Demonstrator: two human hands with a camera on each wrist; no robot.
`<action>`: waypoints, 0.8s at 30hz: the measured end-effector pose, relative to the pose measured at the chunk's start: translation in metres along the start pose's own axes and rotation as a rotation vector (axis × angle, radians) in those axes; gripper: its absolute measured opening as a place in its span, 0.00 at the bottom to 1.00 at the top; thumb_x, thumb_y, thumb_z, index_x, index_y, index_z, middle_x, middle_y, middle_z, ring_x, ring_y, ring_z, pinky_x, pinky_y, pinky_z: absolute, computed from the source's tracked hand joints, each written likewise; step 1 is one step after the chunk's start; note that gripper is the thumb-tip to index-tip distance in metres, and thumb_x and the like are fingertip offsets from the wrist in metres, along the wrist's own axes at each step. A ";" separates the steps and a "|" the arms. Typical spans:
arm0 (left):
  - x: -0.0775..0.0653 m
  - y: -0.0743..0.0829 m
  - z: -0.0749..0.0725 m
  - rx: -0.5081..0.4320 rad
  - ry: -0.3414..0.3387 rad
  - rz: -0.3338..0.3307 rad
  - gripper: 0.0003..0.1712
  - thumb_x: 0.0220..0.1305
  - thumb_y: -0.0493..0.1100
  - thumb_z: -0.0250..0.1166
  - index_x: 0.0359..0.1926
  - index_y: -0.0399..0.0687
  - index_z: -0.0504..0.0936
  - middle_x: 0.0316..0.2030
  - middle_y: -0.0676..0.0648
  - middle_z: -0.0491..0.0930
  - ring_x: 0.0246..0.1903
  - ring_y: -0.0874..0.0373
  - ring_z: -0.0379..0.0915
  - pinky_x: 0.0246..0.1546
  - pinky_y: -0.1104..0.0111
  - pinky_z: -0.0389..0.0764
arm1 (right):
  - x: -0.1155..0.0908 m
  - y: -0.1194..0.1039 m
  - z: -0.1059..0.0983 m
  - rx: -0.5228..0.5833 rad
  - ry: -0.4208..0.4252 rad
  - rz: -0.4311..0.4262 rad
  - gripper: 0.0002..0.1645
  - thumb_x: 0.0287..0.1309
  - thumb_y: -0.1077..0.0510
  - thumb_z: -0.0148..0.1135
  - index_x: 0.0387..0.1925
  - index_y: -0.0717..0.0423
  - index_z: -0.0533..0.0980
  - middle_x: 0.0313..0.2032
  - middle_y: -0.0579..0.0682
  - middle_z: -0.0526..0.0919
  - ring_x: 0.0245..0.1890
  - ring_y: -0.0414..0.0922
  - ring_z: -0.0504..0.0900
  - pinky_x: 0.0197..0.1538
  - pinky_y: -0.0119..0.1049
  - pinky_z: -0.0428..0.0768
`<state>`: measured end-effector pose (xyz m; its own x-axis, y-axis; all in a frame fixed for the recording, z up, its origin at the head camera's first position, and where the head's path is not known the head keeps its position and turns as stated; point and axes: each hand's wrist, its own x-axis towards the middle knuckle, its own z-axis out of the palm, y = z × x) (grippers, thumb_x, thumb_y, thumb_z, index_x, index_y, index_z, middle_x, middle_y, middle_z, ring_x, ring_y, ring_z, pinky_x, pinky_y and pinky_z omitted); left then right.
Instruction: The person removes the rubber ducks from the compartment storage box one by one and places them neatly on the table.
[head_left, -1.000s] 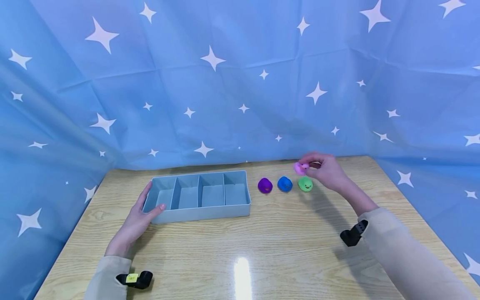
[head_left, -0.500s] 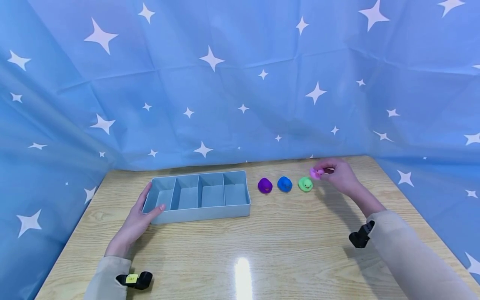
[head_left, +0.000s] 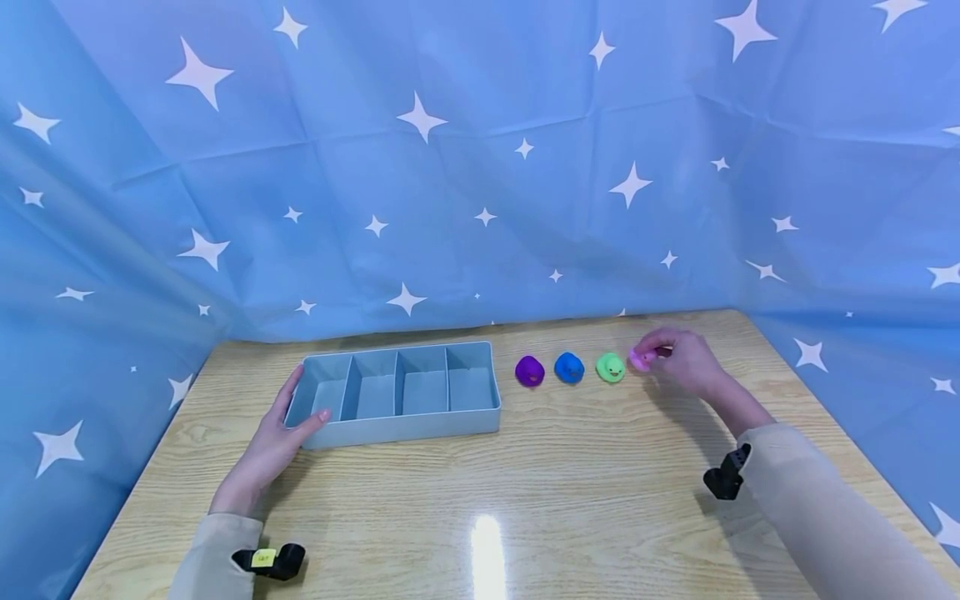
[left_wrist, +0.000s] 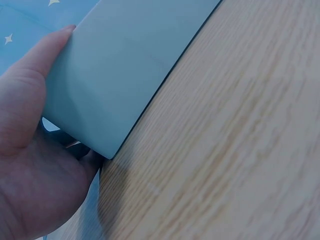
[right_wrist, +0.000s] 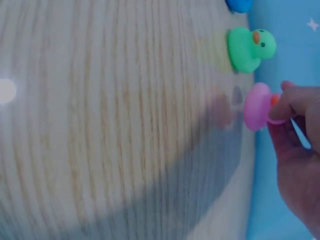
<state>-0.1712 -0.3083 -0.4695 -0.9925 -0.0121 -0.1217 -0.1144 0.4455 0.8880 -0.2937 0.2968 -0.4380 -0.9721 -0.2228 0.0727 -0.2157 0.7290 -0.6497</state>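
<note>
Between the thumb and fingers of my right hand [head_left: 684, 361] is a pink rubber duck [right_wrist: 257, 106], pinched just to the right of a green rubber duck [head_left: 611, 367]. In the right wrist view a small gap separates the pink duck from its shadow on the table. A blue duck [head_left: 569, 368] and a purple duck [head_left: 529, 372] stand in the same row, further left. My left hand [head_left: 268, 446] grips the left end of a blue-grey divided tray [head_left: 405, 427], thumb over the front rim. Its other fingers are largely hidden behind the tray's end.
The light wooden table [head_left: 420, 517] carries the tray and the duck row near its back edge. Behind it hangs a blue cloth [head_left: 450, 183] with white stars. Thin dividers split the tray into several compartments with nothing in them.
My right hand has carried the pink duck rightward and down, from above and behind the green duck to beside it. The left hand and the tray have stayed put.
</note>
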 end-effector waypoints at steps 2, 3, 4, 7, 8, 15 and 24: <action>0.000 0.000 0.000 0.001 0.000 -0.001 0.56 0.73 0.56 0.64 0.83 0.67 0.32 0.82 0.41 0.29 0.78 0.33 0.24 0.69 0.28 0.39 | 0.000 0.002 0.001 -0.016 -0.004 -0.013 0.11 0.58 0.71 0.67 0.44 0.66 0.85 0.49 0.64 0.83 0.53 0.62 0.80 0.58 0.55 0.81; 0.000 0.000 0.000 0.000 -0.001 0.000 0.56 0.73 0.56 0.64 0.83 0.67 0.32 0.82 0.41 0.29 0.78 0.33 0.24 0.69 0.28 0.39 | 0.000 0.003 0.002 -0.021 -0.004 -0.018 0.11 0.57 0.72 0.67 0.43 0.66 0.85 0.49 0.64 0.84 0.52 0.62 0.81 0.57 0.55 0.81; 0.000 0.000 0.000 -0.001 -0.001 0.001 0.56 0.73 0.56 0.64 0.83 0.67 0.32 0.81 0.41 0.29 0.78 0.33 0.24 0.69 0.28 0.39 | 0.000 0.004 0.002 -0.025 -0.005 -0.024 0.12 0.57 0.73 0.66 0.43 0.66 0.85 0.49 0.64 0.84 0.52 0.62 0.81 0.56 0.55 0.82; 0.000 0.000 0.000 -0.007 -0.002 0.004 0.56 0.73 0.55 0.64 0.83 0.67 0.32 0.81 0.40 0.28 0.78 0.33 0.23 0.69 0.28 0.39 | 0.000 0.006 0.003 -0.046 0.005 -0.038 0.13 0.56 0.74 0.65 0.43 0.65 0.86 0.48 0.63 0.84 0.51 0.62 0.82 0.54 0.52 0.82; 0.000 0.000 0.000 -0.009 -0.003 0.004 0.56 0.73 0.55 0.64 0.83 0.67 0.32 0.81 0.40 0.28 0.78 0.33 0.23 0.69 0.28 0.39 | 0.000 0.006 0.004 -0.053 0.009 -0.040 0.13 0.56 0.74 0.65 0.42 0.65 0.86 0.48 0.63 0.84 0.50 0.62 0.82 0.53 0.51 0.82; -0.001 0.001 0.001 -0.014 -0.006 0.010 0.56 0.73 0.54 0.64 0.83 0.67 0.32 0.81 0.41 0.28 0.78 0.33 0.23 0.69 0.27 0.39 | -0.003 0.007 0.004 -0.039 0.021 -0.023 0.10 0.62 0.69 0.67 0.45 0.66 0.85 0.51 0.64 0.82 0.53 0.63 0.80 0.57 0.56 0.80; -0.001 0.001 0.001 -0.019 -0.008 0.005 0.56 0.74 0.52 0.64 0.83 0.67 0.31 0.81 0.41 0.28 0.78 0.33 0.22 0.69 0.28 0.39 | -0.008 0.007 0.002 0.058 0.025 0.051 0.23 0.68 0.60 0.66 0.60 0.69 0.77 0.59 0.68 0.76 0.58 0.67 0.78 0.58 0.54 0.81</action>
<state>-0.1700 -0.3067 -0.4685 -0.9926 -0.0030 -0.1211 -0.1107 0.4285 0.8967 -0.2873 0.3019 -0.4444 -0.9839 -0.1695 0.0562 -0.1604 0.7000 -0.6959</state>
